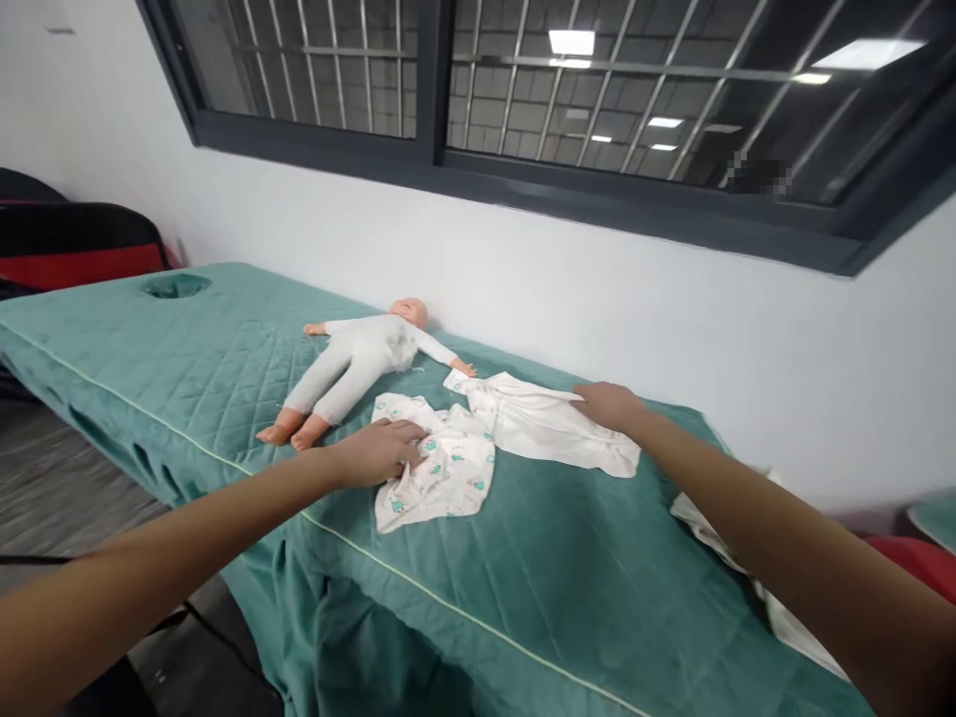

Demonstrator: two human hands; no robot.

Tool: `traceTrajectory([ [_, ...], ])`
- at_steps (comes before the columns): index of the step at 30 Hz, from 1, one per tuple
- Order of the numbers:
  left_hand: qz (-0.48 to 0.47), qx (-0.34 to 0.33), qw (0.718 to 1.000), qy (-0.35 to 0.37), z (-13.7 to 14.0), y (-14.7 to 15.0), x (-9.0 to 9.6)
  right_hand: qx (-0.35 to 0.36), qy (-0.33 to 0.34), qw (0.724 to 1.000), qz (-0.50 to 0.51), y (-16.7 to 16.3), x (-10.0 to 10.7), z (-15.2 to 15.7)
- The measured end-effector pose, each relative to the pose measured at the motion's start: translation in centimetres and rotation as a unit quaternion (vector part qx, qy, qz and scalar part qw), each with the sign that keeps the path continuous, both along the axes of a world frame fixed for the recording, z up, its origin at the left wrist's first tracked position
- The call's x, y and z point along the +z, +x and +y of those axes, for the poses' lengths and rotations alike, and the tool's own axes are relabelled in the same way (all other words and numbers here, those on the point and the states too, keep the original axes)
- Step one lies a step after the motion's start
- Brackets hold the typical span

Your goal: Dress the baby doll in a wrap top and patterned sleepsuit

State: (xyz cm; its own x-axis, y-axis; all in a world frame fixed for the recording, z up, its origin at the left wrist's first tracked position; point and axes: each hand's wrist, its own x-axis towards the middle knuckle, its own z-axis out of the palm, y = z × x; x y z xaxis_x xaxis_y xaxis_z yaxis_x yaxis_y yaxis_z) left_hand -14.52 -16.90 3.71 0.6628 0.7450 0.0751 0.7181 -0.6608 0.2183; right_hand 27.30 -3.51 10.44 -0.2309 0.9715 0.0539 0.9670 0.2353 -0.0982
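Green bed point(568, 578) underneath, right hand point(608, 406) pinched white cloth point(530, 423) running mostly leftward; left hand point(377, 453) touched printed cloth point(455, 483), grip unclear.

Green-printed white cloth point(455, 478), quilted green bedcover point(560, 588), white-bodied doll point(365, 349)

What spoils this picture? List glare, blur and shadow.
Head view: white glare patches on the window, probably reflected lamps; head view: streaky blur on the floor, lower left; head view: soft shadow on the green cover.
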Motion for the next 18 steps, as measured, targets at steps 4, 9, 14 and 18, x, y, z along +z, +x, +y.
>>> traceTrajectory([
  [4, -0.121, 0.066, 0.990, -0.034, 0.2, 5.0, 2.6, 0.051, 0.007, 0.998, -0.027, -0.7, 3.9, -4.4],
  [9, -0.388, 0.088, 0.917, -0.027, -1.2, 16.3, 9.2, 0.099, 0.031, 0.994, 0.024, -0.7, 8.8, -9.9],
  [14, -0.498, 0.092, 0.862, 0.023, -1.9, 24.4, 12.3, 0.147, -0.033, 0.962, 0.227, 0.4, 11.8, -14.9],
  [18, -0.467, -0.008, 0.884, -0.035, -1.7, 26.0, 11.5, 0.093, -0.070, 0.939, 0.325, 2.1, 13.3, -17.7],
])
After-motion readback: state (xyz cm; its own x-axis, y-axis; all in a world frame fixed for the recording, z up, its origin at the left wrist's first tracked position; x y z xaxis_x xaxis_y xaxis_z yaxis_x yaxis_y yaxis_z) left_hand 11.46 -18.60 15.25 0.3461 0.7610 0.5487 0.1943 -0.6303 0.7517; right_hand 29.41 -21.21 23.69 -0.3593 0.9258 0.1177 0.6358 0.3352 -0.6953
